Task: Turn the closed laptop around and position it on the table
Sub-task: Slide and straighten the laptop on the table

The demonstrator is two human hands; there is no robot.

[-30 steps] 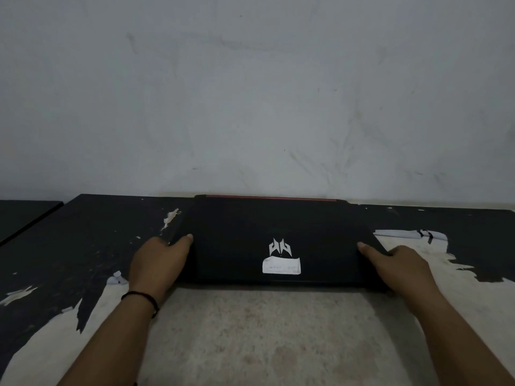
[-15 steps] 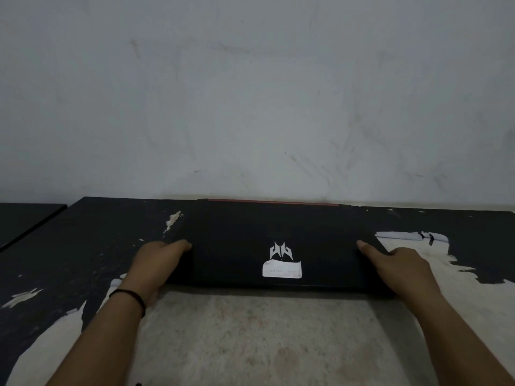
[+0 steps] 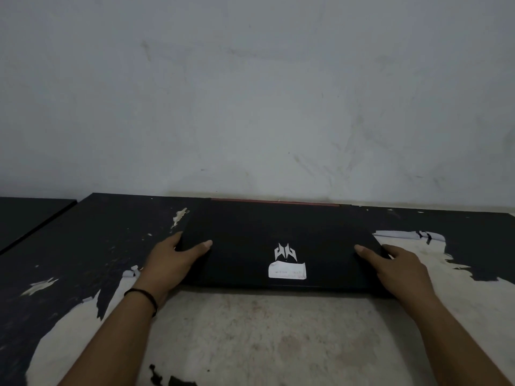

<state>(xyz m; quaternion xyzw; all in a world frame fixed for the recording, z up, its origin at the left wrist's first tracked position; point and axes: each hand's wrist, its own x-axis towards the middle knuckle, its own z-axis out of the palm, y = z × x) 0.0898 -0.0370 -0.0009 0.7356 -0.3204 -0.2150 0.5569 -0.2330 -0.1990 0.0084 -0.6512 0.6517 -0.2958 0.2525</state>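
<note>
Both of my hands are clamped onto the closed laptop [image 3: 278,240], one at each side edge. On the left hand [image 3: 172,263] I see the thumb lying flat on the lid, pointing toward the middle, while the fingers wrap around the left edge and go out of sight beneath it. On the right hand [image 3: 398,271] the thumb likewise rests on the lid near the right edge, the index finger runs along that side, and the other fingers are hidden under the machine. A thin black band [image 3: 143,298] circles my left wrist.

Between my hands the lid carries a silver angular logo [image 3: 285,252], and just below it, on the side nearest me, a white sticker [image 3: 287,271] with faint writing I cannot read. The laptop lies flat on the table [image 3: 83,246], its long side across my view, its far edge showing a thin red strip [image 3: 276,202] close against the wall [image 3: 250,93].

Around it the dark table surface is badly worn: a large pale patch [image 3: 264,338] spreads from the near edge of the laptop toward me, and more peeled areas run out to both sides. At far left a second dark surface [image 3: 25,215] sits apart across a narrow gap.
</note>
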